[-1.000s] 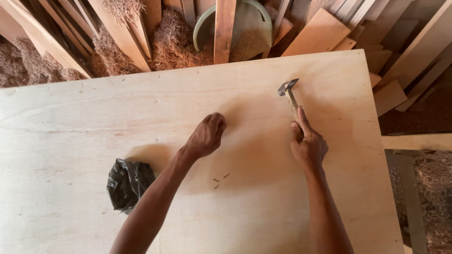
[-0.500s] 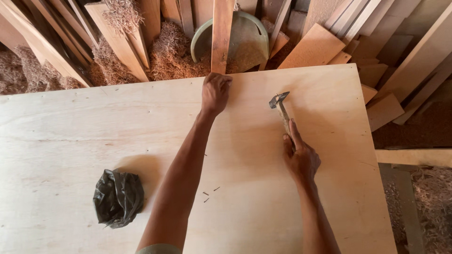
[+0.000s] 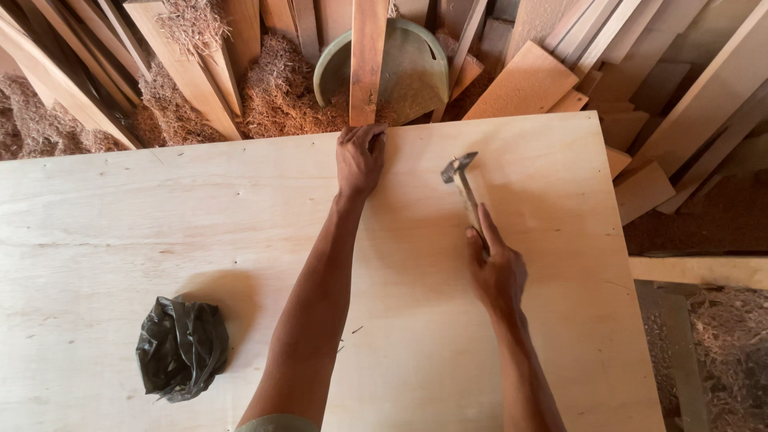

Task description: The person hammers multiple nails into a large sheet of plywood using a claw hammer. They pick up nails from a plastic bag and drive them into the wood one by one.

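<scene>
A large pale plywood sheet fills most of the head view. My left hand reaches to its far edge, fingers curled over the edge just below an upright wooden plank. My right hand grips the handle of a claw hammer, whose metal head is raised slightly above the sheet, to the right of my left hand. A few small nails lie on the sheet near my left forearm.
A crumpled black plastic bag sits on the sheet at lower left. Beyond the far edge are leaning planks, wood shavings and a green round bucket. Offcuts and a beam lie to the right.
My left hand has moved from the middle of the sheet to its far edge and closed over it. My right hand with the hammer stays near the same spot.
</scene>
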